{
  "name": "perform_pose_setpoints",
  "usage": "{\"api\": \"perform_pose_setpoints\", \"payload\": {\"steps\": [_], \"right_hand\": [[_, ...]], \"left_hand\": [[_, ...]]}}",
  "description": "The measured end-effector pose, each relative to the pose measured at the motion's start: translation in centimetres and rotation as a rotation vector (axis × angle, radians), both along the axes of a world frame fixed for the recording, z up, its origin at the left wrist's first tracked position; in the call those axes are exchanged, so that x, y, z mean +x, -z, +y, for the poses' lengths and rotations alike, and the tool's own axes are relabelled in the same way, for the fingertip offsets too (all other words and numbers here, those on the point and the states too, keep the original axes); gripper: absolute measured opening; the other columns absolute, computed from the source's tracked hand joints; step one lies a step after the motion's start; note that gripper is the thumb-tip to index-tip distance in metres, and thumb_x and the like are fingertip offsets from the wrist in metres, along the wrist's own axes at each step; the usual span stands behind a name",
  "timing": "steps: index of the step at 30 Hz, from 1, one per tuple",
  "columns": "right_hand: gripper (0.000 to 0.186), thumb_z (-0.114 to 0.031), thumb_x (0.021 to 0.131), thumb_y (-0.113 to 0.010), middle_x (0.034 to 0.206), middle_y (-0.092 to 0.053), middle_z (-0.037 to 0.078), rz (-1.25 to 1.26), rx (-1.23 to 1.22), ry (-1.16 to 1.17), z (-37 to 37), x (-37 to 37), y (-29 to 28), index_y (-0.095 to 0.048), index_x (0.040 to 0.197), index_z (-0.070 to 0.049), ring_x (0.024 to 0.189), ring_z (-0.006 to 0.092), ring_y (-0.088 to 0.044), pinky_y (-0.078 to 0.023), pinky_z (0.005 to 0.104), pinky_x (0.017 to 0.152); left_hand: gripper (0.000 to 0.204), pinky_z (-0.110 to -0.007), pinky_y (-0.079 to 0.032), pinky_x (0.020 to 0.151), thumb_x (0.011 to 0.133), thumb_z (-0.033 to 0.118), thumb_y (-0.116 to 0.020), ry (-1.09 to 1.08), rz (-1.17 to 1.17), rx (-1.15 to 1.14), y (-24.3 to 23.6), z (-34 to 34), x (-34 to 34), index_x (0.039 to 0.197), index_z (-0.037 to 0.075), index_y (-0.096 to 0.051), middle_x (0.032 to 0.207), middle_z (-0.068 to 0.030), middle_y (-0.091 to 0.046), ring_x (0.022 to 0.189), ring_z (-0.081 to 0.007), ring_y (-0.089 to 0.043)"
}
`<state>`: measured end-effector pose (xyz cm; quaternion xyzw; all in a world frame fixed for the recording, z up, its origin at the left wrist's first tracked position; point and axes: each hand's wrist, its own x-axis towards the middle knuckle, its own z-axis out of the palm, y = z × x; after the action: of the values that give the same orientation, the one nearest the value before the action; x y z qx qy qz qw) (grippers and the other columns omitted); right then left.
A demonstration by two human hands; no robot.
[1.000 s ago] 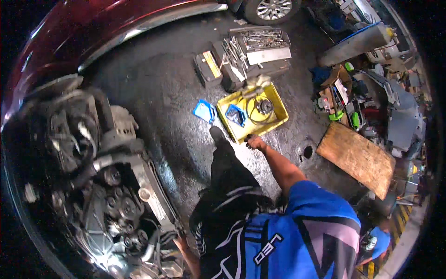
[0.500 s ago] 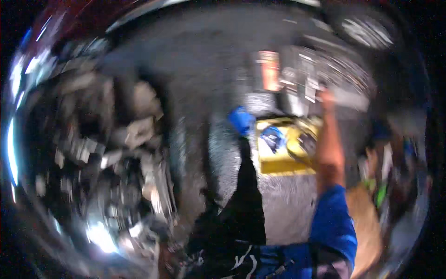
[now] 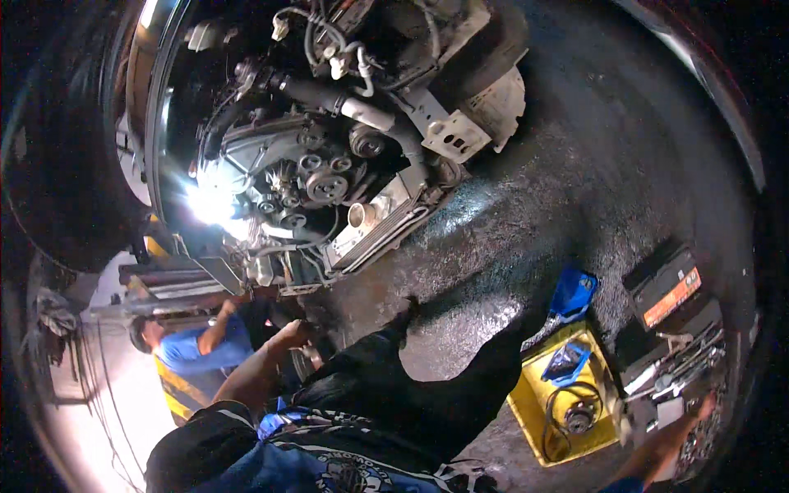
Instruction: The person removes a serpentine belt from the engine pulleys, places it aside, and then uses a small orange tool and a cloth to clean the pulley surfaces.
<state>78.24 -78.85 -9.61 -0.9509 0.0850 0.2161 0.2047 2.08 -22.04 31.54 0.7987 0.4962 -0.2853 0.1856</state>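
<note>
My left hand is at my left side, in front of my dark clothing, fingers curled in. A round, ring-like dark part shows just below it, and whether the hand grips anything is hidden. My right arm stretches out to the lower right, where my right hand reaches over a spread of metal hand tools; its fingers are too small and dim to read. Beside that arm stands a yellow tray holding a black belt, a pulley-like part and a blue-edged piece.
An open engine bay with pulleys and hoses fills the upper left, lit by a bright lamp. A co-worker in a blue shirt is at the left. A blue object and a black-and-orange battery-like box lie on the wet dark floor.
My view has swung left, bringing the engine and the co-worker into sight. The tray and tools now appear at lower right. My right hand stays by the tools.
</note>
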Motion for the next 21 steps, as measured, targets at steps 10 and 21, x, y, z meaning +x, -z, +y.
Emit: {"api": "perform_pose_setpoints", "payload": {"steps": [10,21], "right_hand": [[0.038,-0.026,0.097,-0.05,0.118,-0.062,0.013,-0.026,0.077,0.073,-4.1,1.9,-2.2,-0.061,0.123,-0.001,0.109,0.0243,-0.06,-0.048,0.0378,0.093],[0.042,-0.026,0.1,-0.047,0.127,-0.059,0.013,0.199,0.51,0.231,1.0,-2.3,-10.0,-0.059,0.129,0.001,0.116,0.0247,-0.056,-0.046,0.0377,0.1]], "left_hand": [[0.033,-0.038,-0.056,0.068,0.089,0.023,-0.065,-0.451,-0.271,-0.503,8.2,-1.0,-2.0,0.118,0.006,-0.066,0.094,-0.0124,-0.071,0.081,-0.0267,-0.07],[0.046,-0.034,-0.051,0.052,0.097,0.05,-0.061,-1.242,-0.045,-0.495,5.0,-9.7,-8.6,0.107,0.006,-0.07,0.074,-0.0062,-0.07,0.057,-0.0205,-0.065]]}}
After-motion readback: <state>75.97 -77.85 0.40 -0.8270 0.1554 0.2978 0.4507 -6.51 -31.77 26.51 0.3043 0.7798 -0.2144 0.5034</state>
